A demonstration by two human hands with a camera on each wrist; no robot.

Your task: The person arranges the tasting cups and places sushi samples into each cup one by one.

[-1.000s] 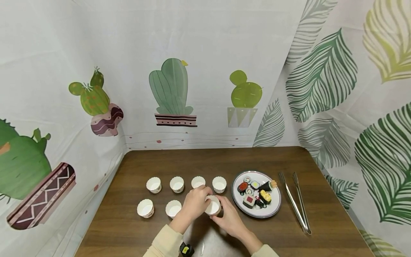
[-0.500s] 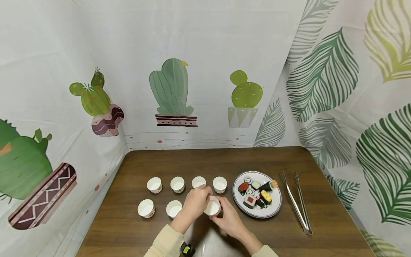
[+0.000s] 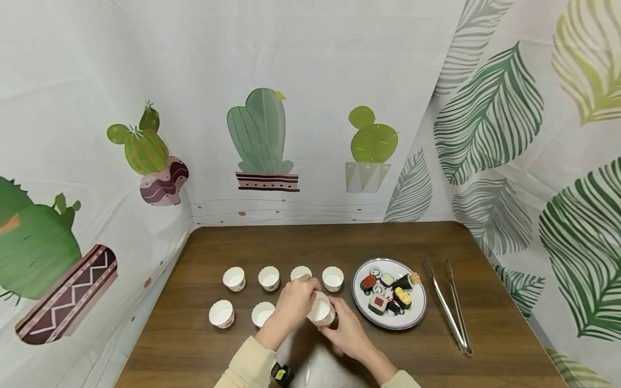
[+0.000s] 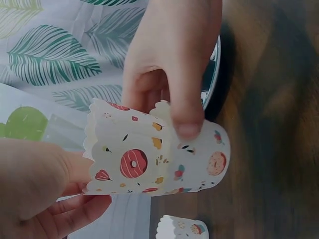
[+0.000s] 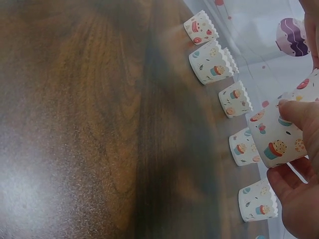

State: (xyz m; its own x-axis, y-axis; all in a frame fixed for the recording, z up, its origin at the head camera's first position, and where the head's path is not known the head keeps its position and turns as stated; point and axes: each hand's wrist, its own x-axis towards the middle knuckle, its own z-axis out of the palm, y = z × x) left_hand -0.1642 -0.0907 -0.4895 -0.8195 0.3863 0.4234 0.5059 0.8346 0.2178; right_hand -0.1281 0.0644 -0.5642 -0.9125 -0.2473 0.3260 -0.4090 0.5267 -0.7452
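Observation:
In the left wrist view, two paper baking cups with donut and cupcake prints sit partly one inside the other. My left hand (image 4: 60,194) holds the inner paper baking cup (image 4: 114,172) by its scalloped rim. The outer paper baking cup (image 4: 212,159) is gripped by my right hand (image 4: 172,55), its thumb on the printed wall. From the head view, my left hand (image 3: 293,302) and right hand (image 3: 346,326) meet around the tilted pair, left of the plate. In the right wrist view, thumb and fingers of the right hand (image 5: 304,149) hold the outer cup (image 5: 271,137).
Several white paper cups stand in two rows, including a back-left cup (image 3: 234,279), a front-left cup (image 3: 221,314) and a cup behind the hands (image 3: 332,278). A rimmed plate (image 3: 412,319) bears sushi pieces (image 3: 378,303). Metal tongs (image 3: 448,312) lie on the brown table (image 3: 218,242).
The left hand has shifted slightly up and left, and the held cups are more tilted, with more of their side showing. Cups on the table, plate and tongs stay put.

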